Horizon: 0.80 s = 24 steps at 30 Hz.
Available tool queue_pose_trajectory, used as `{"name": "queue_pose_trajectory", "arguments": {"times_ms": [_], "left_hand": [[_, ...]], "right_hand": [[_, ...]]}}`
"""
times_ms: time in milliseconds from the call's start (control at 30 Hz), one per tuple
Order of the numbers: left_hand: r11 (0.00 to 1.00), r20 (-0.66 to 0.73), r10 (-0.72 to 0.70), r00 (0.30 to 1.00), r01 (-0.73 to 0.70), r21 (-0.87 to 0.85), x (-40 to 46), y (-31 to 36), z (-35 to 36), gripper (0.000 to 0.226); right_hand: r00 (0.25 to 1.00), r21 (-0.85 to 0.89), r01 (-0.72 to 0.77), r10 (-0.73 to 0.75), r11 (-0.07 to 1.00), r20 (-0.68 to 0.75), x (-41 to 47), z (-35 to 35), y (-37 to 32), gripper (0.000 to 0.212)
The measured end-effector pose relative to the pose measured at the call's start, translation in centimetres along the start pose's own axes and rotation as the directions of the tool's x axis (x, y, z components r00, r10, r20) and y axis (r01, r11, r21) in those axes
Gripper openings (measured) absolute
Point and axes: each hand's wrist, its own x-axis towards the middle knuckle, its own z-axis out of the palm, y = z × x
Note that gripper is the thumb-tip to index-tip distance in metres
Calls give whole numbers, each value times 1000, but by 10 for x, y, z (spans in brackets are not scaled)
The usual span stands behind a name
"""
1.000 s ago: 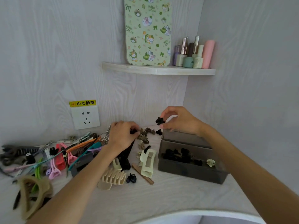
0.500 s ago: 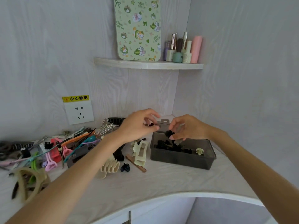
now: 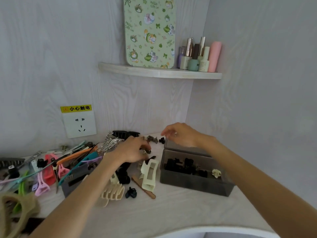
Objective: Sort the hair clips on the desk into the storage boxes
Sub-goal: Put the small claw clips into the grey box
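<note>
A grey translucent storage box (image 3: 197, 183) stands on the desk at the right, holding several small black claw clips (image 3: 181, 166) and one cream flower clip (image 3: 216, 172). My right hand (image 3: 182, 135) hovers above the box's back edge with fingers loosely spread and nothing in it. My left hand (image 3: 132, 150) is down on the heap of small brown clips (image 3: 151, 139) left of the box, and its curled fingertips pinch a small dark brown clip (image 3: 147, 151). A small black clip (image 3: 162, 140) lies beside the heap.
A white rectangular claw clip (image 3: 148, 176), a cream claw clip (image 3: 112, 193), a small dark clip (image 3: 131, 192) and a wooden stick (image 3: 144, 188) lie in front. Coloured duckbill clips (image 3: 49, 170) pile up at the left around a second grey box (image 3: 75, 181). A wall socket (image 3: 79, 125) and a corner shelf (image 3: 159, 73) sit behind.
My right hand has let go of its black clip over the box and risen toward the back. My left hand moved from near the box back down onto the brown clips.
</note>
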Motion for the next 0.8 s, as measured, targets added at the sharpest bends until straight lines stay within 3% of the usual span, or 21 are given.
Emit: {"name": "queue_pose_trajectory", "arguments": {"times_ms": [100, 200, 300, 567, 700, 800], "left_hand": [[996, -64, -85, 994, 87, 32, 15, -12, -4, 33], [986, 41, -167, 985, 168, -18, 23, -25, -15, 41], [985, 90, -168, 982, 171, -23, 27, -32, -20, 45], [998, -76, 21, 997, -17, 53, 18, -34, -17, 38], [994, -155, 68, 986, -80, -77, 13, -34, -22, 20], [978, -185, 35, 982, -72, -195, 8, -34, -26, 20]], "right_hand": [[996, -185, -21, 37, 982, 87, 42, 20, -7, 36], [977, -472, -69, 156, 879, 147, 68, 37, -10, 44], [972, -580, -78, 192, 811, 137, 80, 52, -11, 38], [997, -399, -47, 17, 916, -78, 88, 62, -6, 29], [989, -245, -62, 26, 968, -146, 88, 55, -11, 27], [985, -106, -78, 60, 991, -162, 81, 40, -14, 26]]}}
